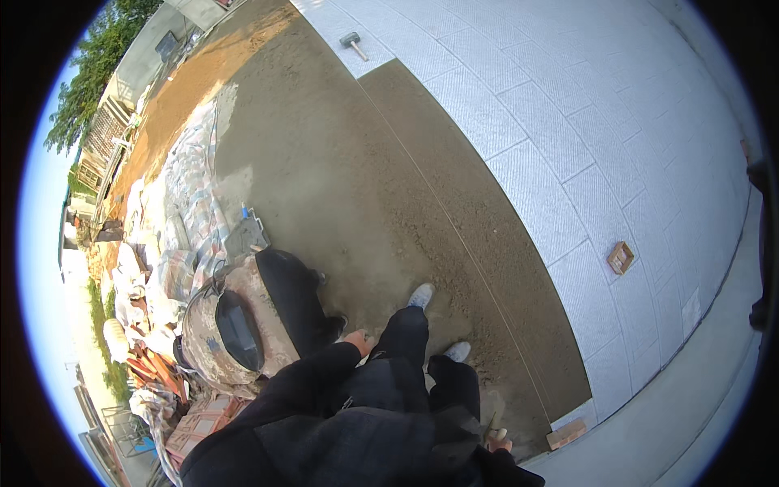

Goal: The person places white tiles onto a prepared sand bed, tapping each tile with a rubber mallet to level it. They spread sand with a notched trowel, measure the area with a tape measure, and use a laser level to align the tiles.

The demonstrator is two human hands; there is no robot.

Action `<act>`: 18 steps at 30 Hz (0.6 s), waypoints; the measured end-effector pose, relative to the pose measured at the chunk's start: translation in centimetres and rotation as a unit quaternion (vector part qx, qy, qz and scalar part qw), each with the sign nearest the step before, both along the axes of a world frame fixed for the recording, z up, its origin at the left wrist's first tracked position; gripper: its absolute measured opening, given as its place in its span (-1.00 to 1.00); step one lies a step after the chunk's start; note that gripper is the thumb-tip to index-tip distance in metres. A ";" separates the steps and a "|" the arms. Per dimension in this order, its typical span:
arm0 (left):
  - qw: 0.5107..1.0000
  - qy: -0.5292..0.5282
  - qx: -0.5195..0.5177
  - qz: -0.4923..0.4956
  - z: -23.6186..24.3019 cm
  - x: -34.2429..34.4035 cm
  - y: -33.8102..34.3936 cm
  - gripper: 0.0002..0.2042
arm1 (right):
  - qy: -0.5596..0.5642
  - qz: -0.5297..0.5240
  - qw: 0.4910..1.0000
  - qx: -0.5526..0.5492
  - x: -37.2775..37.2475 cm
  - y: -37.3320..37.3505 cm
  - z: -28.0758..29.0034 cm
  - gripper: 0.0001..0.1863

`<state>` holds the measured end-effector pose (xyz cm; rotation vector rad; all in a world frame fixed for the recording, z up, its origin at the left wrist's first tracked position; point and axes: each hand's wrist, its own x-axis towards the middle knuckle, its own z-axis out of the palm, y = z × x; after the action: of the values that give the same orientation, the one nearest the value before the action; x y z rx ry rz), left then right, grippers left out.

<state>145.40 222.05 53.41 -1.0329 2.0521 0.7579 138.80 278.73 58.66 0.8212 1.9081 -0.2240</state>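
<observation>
My left hand [357, 342] is beside my left knee, its fingertips pale; how its fingers are bent is too small to make out. Low on the right, my right hand [499, 441] is closed around the handle of what looks like a trowel [493, 406], whose grey blade blends with the mortar below. Under and ahead of me spreads a bed of damp grey mortar [324, 162], smooth on the left and rougher on the right. A thin taut string [442, 207] runs lengthwise over it. Both my shoes stand on the mortar.
Pale ribbed paving slabs [544, 170] border the mortar on the right, bearing a mallet [350, 40] and a small brown square frame [620, 258]. A brick piece [566, 434] lies near my right hand. At left, a person in camouflage [268, 312] bends by striped sheeting [191, 187].
</observation>
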 end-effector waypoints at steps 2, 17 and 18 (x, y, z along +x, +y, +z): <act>0.994 0.042 -0.029 0.093 1.8 1.0 0.2 -0.55 | 0.008 0.107 0.994 0.019 -6.4 -2.1 0.9 -0.44; 0.881 0.259 -0.103 0.382 7.3 -5.4 -27.0 -0.63 | 0.114 0.273 0.954 -0.048 -36.7 -40.2 3.1 -0.49; 0.866 0.277 -0.112 0.401 7.5 -5.8 -29.2 -0.63 | 0.118 0.312 0.940 -0.072 -38.1 -43.4 3.6 -0.48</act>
<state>139.58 192.81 60.96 -2.0559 2.1730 1.3799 100.71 235.32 62.23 0.0649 2.2460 -0.0690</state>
